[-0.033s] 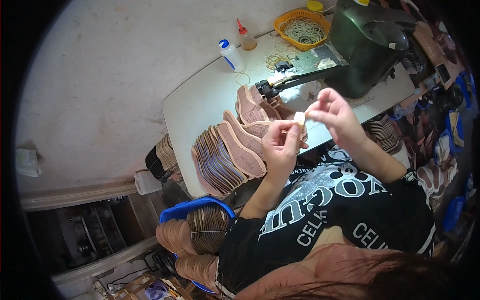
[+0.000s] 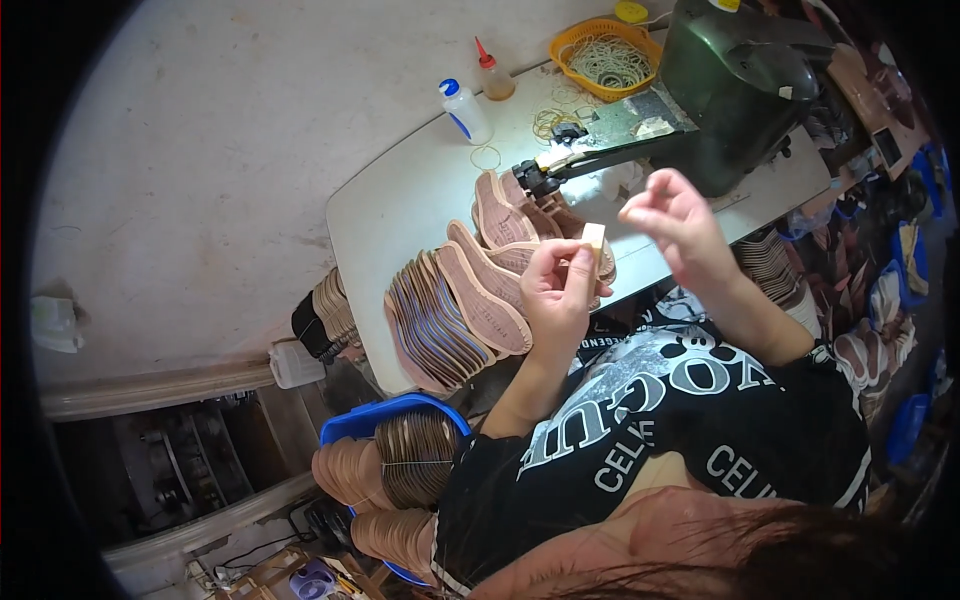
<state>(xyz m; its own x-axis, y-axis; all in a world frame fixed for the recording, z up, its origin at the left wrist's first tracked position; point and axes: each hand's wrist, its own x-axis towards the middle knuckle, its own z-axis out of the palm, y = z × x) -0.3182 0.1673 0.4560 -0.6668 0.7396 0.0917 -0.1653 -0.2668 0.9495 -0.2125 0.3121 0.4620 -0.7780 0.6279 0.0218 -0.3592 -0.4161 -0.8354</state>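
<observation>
My left hand (image 2: 560, 292) pinches a small pale block (image 2: 594, 237) between thumb and fingers, just above the near edge of the table. To the right of the block and apart from it, my right hand (image 2: 680, 228) is raised with thumb and fingertips drawn together; anything in that pinch is too small to make out. Pinkish-brown shoe insoles (image 2: 480, 290) lie beside and beyond my left hand, partly hidden by it. A row of insoles standing on edge (image 2: 430, 320) adjoins them on the left. The lit arm of a dark green sewing machine (image 2: 600, 160) reaches over the farther insoles.
A blue-capped bottle (image 2: 464, 112), a red-tipped bottle (image 2: 495, 80) and an orange basket of cord (image 2: 607, 60) stand at the table's back. Loose rubber bands (image 2: 553, 124) lie near them. Below left, a blue bin (image 2: 345, 418) holds bundled insoles. More stacked pieces (image 2: 775, 265) sit at the right.
My right hand has moved slightly away from the pale block, which shows more fully now. My left hand keeps its hold, nearly in the same place.
</observation>
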